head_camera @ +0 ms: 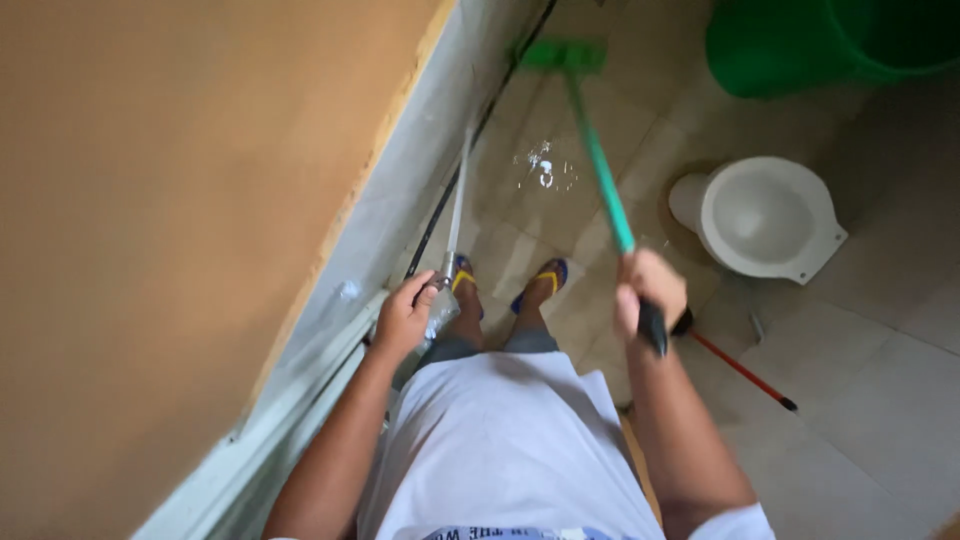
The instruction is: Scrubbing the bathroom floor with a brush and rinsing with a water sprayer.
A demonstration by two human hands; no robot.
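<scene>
Brush [562,55] with green handle runs from the right hand [648,290], closed around its black grip, away to the floor [880,400] by the wall, while the left hand [405,318] is closed on a sprayer [447,272].

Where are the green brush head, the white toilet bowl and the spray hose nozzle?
green brush head [563,55], head view, middle of the head
white toilet bowl [762,215], head view, inner basin
spray hose nozzle [447,270], head view, metal tip above the left hand [405,318]
</scene>
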